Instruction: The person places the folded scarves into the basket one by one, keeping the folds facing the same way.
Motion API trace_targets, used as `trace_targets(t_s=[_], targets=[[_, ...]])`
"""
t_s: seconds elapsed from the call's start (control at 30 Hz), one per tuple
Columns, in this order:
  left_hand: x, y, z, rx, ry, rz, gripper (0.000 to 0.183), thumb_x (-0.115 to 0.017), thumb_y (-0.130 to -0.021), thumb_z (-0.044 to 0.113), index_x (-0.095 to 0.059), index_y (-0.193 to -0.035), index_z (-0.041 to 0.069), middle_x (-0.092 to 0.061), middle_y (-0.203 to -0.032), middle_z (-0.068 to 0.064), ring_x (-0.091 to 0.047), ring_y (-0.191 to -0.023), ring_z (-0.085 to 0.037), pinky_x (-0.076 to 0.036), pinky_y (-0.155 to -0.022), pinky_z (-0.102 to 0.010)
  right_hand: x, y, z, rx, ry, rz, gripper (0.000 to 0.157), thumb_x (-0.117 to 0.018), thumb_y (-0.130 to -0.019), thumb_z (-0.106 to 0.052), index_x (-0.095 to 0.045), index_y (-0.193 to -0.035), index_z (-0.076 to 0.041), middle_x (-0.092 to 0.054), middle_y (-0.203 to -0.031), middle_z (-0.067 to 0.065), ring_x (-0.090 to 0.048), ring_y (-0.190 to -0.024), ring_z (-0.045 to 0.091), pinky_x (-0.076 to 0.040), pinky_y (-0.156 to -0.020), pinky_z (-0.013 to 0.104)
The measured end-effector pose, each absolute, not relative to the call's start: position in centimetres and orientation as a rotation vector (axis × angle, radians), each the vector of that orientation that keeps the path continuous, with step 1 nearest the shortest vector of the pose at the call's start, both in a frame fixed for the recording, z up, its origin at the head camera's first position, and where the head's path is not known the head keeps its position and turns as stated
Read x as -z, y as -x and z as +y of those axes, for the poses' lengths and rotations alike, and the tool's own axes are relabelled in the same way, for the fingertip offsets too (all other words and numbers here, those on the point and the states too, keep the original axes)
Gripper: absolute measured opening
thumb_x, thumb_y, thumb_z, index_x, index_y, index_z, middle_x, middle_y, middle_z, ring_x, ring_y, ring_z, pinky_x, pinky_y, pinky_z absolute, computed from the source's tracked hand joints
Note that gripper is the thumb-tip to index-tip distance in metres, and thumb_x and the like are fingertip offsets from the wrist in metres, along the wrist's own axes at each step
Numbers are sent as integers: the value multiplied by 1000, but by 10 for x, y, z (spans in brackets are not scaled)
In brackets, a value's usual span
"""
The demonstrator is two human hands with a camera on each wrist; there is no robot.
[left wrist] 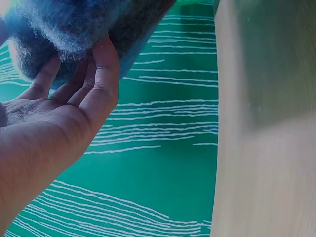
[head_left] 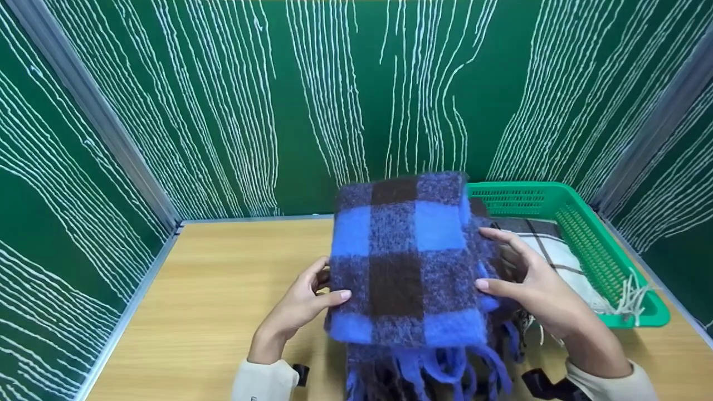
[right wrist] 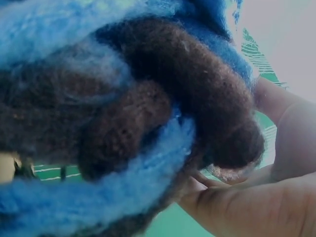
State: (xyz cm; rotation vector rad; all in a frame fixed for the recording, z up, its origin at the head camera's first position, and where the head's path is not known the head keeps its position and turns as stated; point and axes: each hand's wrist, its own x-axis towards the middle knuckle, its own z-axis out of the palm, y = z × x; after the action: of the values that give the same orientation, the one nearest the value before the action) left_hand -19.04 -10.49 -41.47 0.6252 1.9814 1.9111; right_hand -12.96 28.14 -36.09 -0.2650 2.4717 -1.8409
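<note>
A folded scarf (head_left: 395, 284) in blue and dark brown checks, with blue and brown fringe hanging at its near end, is held between both hands in the head view. My left hand (head_left: 303, 303) grips its left edge, thumb on top. In the left wrist view, the fingers (left wrist: 101, 94) bend against the fuzzy folds from below. At the right edge, my right hand (head_left: 532, 278) holds the layers between thumb and fingers. Thick brown and blue folds (right wrist: 212, 84) fill much of the right wrist view and partly hide that hand's grip.
A green plastic basket (head_left: 604, 245) stands at the right, behind my right hand. Inside lies a white and grey checked scarf (head_left: 562, 259), its white fringe over the near rim. Green walls (head_left: 317, 111) with white wavy lines enclose the wooden table (head_left: 223, 278).
</note>
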Motion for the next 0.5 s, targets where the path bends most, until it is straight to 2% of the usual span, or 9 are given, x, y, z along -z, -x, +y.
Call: trace_targets(t_s=[0.1, 0.17, 0.3, 0.4, 0.43, 0.5], targets=[[413, 191, -100, -1910, -629, 1976, 71, -75, -96, 19, -42, -156, 1, -59, -141, -18, -58, -125, -26, -53, -101, -37, 359, 129, 286, 1850, 259, 2465, 81, -74, -97, -8, -32, -165, -17, -16, -172, 27, -15, -156, 55, -48, -95, 19], [411, 191, -98, -1908, -629, 1980, 70, -76, -95, 19, -43, -155, 2, -60, -140, -18, -58, -124, -27, -53, -100, -38, 358, 128, 289, 1877, 253, 2445, 80, -74, -98, -6, -32, -165, -19, -19, -170, 28, -21, -154, 52, -50, -93, 20], [408, 190, -93, -1907, -624, 1975, 72, -76, -95, 18, -43, -156, 3, -60, -140, -18, -59, -124, -26, -53, -101, -38, 357, 127, 295, 1906, 248, 2421, 79, -72, -99, -4, -34, -165, -25, -31, -163, 27, -48, -141, 26, -57, -89, 28], [406, 191, -89, -1903, -637, 1964, 73, -77, -95, 19, -42, -157, 3, -60, -140, -18, -59, -123, -25, -53, -101, -37, 356, 127, 300, 1900, 266, 2432, 78, -70, -100, -3, -34, -164, -26, -37, -160, 26, -56, -130, 12, -59, -88, 31], [405, 191, -88, -1901, -643, 1963, 73, -78, -95, 20, -42, -156, 2, -60, -140, -18, -60, -123, -25, -53, -101, -37, 356, 127, 302, 1898, 274, 2439, 78, -70, -100, -2, -34, -164, -26, -38, -159, 26, -57, -129, 9, -59, -88, 31], [403, 192, -85, -1892, -665, 1958, 74, -78, -95, 21, -42, -156, 1, -60, -139, -18, -60, -123, -25, -53, -102, -37, 355, 126, 307, 1881, 283, 2460, 78, -69, -100, -2, -33, -165, -26, -37, -160, 27, -54, -135, 17, -58, -89, 28]])
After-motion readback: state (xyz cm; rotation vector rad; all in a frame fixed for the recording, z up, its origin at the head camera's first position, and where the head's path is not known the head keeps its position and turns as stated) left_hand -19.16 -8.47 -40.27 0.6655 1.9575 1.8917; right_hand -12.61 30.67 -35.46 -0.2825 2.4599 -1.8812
